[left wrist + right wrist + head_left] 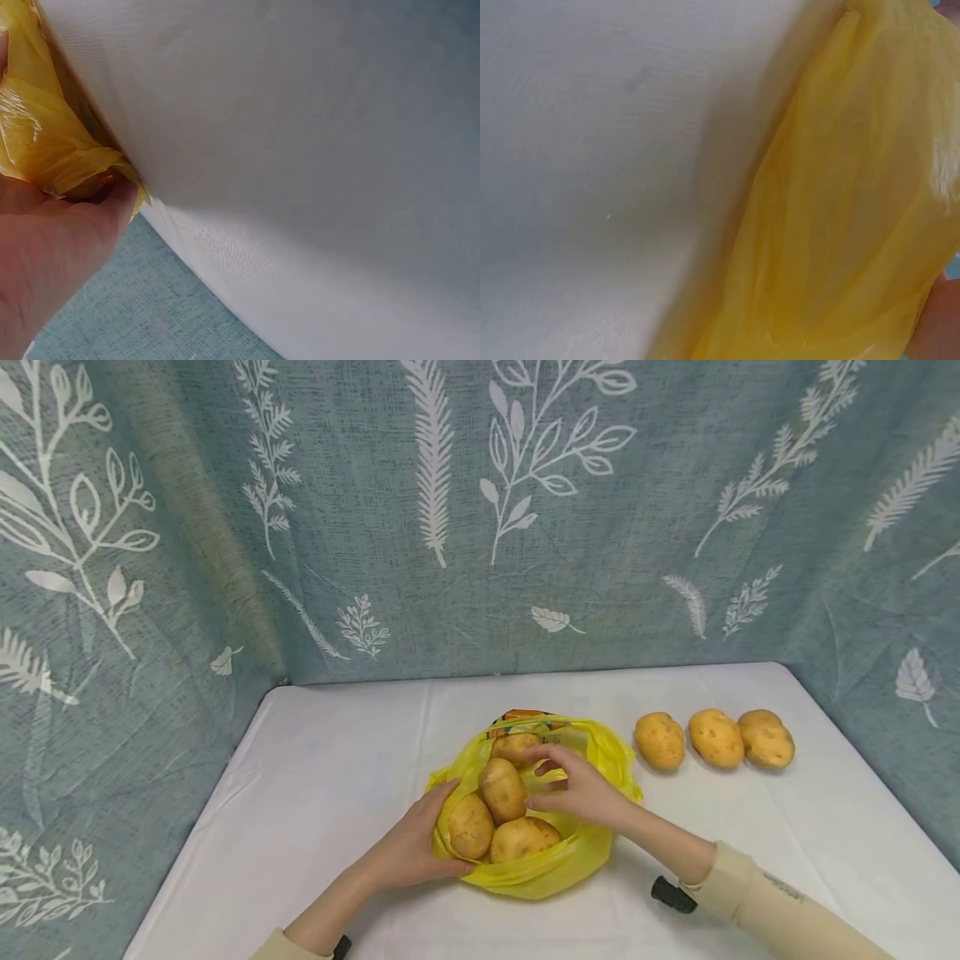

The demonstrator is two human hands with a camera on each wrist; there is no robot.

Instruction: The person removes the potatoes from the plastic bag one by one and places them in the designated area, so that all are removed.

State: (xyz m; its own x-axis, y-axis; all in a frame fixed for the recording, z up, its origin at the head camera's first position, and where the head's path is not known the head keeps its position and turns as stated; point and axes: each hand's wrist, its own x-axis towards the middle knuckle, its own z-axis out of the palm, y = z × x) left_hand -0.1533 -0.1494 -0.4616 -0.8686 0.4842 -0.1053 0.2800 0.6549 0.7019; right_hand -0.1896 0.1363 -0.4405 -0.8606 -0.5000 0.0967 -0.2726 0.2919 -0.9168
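Observation:
A yellow plastic bag (pixel 536 881) stands on the table with its mouth spread wide, and several potatoes lie inside it. At its left rim my left hand (pixel 412 846) grips the plastic, with the thumb at the front; the left wrist view shows the bunched film against the fingers. Over the right part of the mouth is my right hand (pixel 577 787), fingers loosely bent and apart. Its fingertips come right beside the middle potato (pixel 502 790) and the back potato (pixel 515 747). Lower in the bag are a left potato (pixel 470 827) and a front potato (pixel 523 839).
Three potatoes sit in a row right of the bag: one nearest (pixel 660 741), one in the middle (pixel 716 738) and one at the end (pixel 766 739). A white cloth covers the table (pixel 337 752). A blue-green leaf-patterned curtain (pixel 465 610) hangs behind and at both sides.

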